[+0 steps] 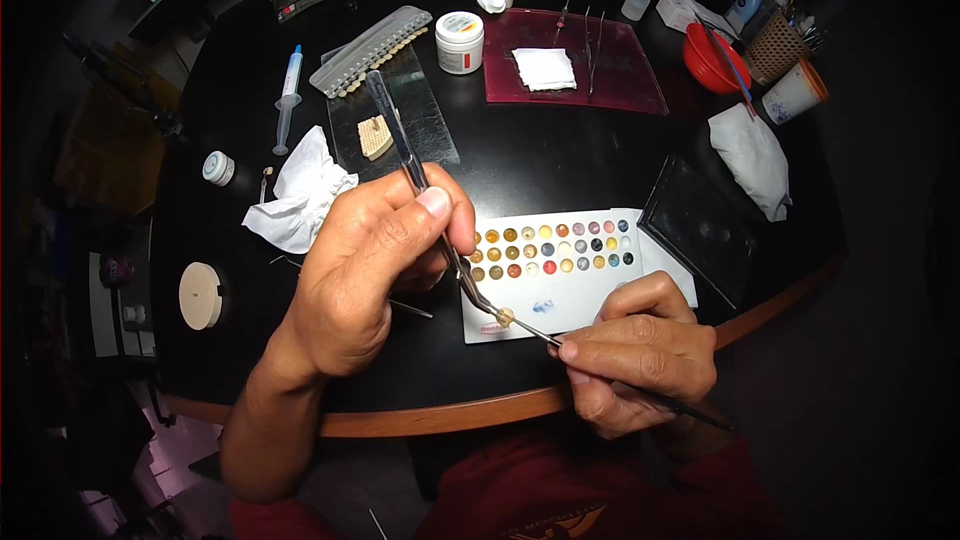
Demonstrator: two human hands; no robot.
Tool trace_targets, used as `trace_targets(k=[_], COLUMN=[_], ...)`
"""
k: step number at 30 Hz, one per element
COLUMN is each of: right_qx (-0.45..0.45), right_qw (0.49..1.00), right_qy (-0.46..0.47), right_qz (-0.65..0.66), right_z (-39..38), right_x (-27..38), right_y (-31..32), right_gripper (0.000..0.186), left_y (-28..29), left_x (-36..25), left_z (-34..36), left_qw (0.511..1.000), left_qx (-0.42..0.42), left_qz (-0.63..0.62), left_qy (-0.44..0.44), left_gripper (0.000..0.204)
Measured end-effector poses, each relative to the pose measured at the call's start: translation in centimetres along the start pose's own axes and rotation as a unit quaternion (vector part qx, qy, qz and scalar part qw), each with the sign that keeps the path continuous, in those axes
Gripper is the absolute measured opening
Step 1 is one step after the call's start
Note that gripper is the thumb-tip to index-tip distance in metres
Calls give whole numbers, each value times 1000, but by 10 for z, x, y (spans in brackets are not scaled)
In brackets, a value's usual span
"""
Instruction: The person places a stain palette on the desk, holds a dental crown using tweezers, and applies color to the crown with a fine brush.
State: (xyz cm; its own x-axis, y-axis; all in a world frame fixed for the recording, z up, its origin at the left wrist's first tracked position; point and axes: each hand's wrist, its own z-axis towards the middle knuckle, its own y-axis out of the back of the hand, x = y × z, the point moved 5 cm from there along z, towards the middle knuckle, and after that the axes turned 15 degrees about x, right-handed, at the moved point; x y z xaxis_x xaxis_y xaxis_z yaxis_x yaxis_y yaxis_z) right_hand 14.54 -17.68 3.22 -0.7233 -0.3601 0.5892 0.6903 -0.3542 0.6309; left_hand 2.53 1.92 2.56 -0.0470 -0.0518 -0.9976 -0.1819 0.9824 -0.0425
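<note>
My left hand (365, 260) is closed around long metal tweezers (405, 145). Their bent lower end grips a small cream-coloured piece that looks like a dental crown (506, 317). From the other side, my right hand (645, 355) pinches a thin brush (690, 408) with a dark handle and a metal ferrule. The brush's fine end meets the crown or lies right beside it; the exact contact is too small to tell. Beneath both tools lies a white palette (590, 295) with rows of coloured wells and a blue smear on its bare part.
Near my left hand are a crumpled white cloth (300, 195), a round beige disc (202, 296) and a honeycomb block (375, 138). Farther off stand a white jar (460, 43), a dark red tray (630, 80) and a red bowl (712, 65). A black case (700, 230) sits right of the palette.
</note>
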Motion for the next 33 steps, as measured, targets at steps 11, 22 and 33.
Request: trace_targets(k=[11,22,33], right_qx=[1,-5,-20], right_qw=[1000,1000,1000], right_qy=[-2,6,14], right_qz=[-1,-1,-4], right_z=[-1,0,-6], right_x=[0,0,3], right_y=[-1,-1,3], right_gripper=[25,27,21], left_y=[0,2,6], left_x=[2,3,9], left_z=[0,-1,3], left_qw=[1000,1000,994], left_qx=[7,3,-4], left_qz=[-11,-17,-112], left_qy=[0,-15,-1], left_gripper=[44,40,41])
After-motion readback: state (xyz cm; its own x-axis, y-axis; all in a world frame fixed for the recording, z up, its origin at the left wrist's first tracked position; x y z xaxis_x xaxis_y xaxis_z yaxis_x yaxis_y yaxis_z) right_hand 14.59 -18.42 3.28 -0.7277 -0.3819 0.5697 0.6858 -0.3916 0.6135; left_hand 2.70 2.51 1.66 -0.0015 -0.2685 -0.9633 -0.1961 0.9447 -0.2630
